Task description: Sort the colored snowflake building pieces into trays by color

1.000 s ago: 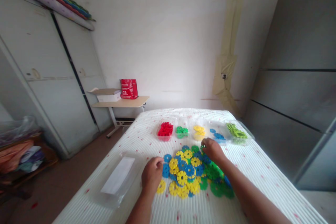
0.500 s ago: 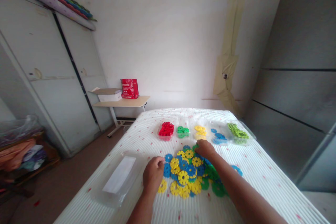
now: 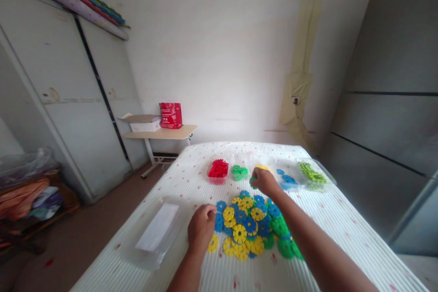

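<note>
A heap of blue, yellow and green toothed plastic discs [image 3: 251,229] lies on the white ribbed sheet [image 3: 318,219]. My left hand [image 3: 201,228] rests curled as a fist at the heap's left edge; nothing shows in it. My right hand [image 3: 263,180] is lifted beyond the heap, pinching a green disc [image 3: 253,180] close to the row of clear trays. Those trays hold red discs [image 3: 217,169], green discs [image 3: 238,172], yellow discs [image 3: 262,168] partly hidden by my hand, blue discs [image 3: 286,179] and lime pieces [image 3: 310,174].
A clear lid or tray with a white sheet [image 3: 154,233] lies left of my left hand. Beyond the bed stand a small table [image 3: 160,134] with a red bag [image 3: 170,115] and a box, a wardrobe [image 3: 61,100] at left, grey panels at right.
My right hand has picked a green disc from the heap's far side and carried it left and away toward the trays. The left hand has hardly moved.
</note>
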The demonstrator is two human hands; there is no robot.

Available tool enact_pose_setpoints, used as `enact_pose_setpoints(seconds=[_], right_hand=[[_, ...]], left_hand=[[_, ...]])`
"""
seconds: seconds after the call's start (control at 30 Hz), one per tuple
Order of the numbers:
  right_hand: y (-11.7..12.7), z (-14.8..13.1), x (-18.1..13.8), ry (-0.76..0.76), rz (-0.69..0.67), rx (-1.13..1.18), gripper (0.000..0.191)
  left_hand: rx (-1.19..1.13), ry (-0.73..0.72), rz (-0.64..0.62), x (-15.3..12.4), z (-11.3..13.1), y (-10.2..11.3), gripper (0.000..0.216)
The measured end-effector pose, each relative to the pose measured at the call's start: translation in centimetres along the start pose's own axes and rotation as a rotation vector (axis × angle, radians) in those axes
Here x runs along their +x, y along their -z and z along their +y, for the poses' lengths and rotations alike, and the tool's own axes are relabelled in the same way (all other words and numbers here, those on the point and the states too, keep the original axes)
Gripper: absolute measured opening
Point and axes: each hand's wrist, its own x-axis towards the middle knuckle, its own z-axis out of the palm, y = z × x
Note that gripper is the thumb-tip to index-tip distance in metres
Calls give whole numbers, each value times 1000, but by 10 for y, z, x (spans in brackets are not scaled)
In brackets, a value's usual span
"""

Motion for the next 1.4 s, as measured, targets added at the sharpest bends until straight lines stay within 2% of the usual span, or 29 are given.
enact_pose_setpoints(seconds=[0.17,0.23,0.4,0.57,0.67,0.83,1.07,1.4], right_hand=[[10,-16,23,1,95,76,34],[7,-18,19,35,81,78,31],[-13,-11,-8,189,-123,68,21],[-33,-6,-26,284,-262,66,50],[-35,-6,-28,293,-273,77,43],[-27,0,-35,321,-271,134,44],[-2,23,-58,387,-300,225,41],[21,83,-83,254,-105,105,40]], left_hand=[[-10,-1,-1,0,0,1,21],[-11,2,-3,-1,0,1,21],[3,16,-7,-1,1,1,20],[18,17,-8,0,3,2,20],[20,12,-4,0,3,2,20],[4,10,-3,-1,3,2,21],[9,12,-6,-1,5,3,20],[25,-17,-6,0,-1,0,21]])
